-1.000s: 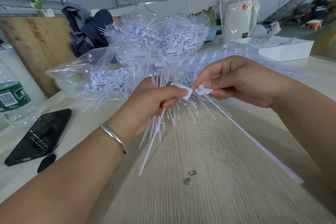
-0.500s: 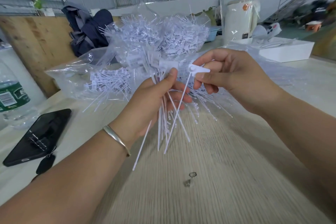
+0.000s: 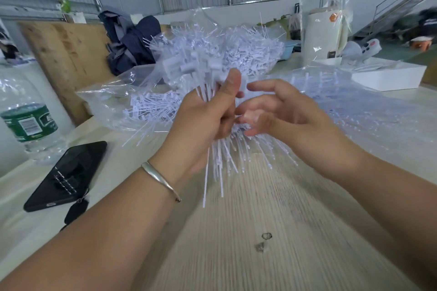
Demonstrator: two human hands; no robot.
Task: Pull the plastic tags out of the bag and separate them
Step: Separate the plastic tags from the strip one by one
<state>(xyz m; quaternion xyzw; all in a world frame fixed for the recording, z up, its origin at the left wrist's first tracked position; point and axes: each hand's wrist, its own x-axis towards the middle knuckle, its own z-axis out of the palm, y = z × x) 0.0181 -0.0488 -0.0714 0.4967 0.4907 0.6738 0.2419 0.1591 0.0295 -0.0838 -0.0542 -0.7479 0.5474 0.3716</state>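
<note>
My left hand (image 3: 205,120) grips a bundle of white plastic tags (image 3: 220,163) above the table, thumb raised along their heads, thin tails hanging below the fist. My right hand (image 3: 281,113) is right beside it with fingers spread and loosely curved, holding nothing that I can see. Behind both hands lies the clear plastic bag (image 3: 113,94) stuffed with many more white tags (image 3: 236,49). Spread on clear plastic to the right lies another layer of tags (image 3: 354,101).
A black phone (image 3: 68,175) and a water bottle (image 3: 28,123) sit at the left. A white box (image 3: 390,75) and a white cylinder (image 3: 324,33) stand at the back right. Dark cloth (image 3: 132,42) lies behind the bag. Small debris (image 3: 263,242) lies on the wooden table (image 3: 260,220).
My right hand has let go of the single tag it pinched and now hovers with spread fingers beside the left. The left hand has taken the bundle into a tighter grip, thumb up.
</note>
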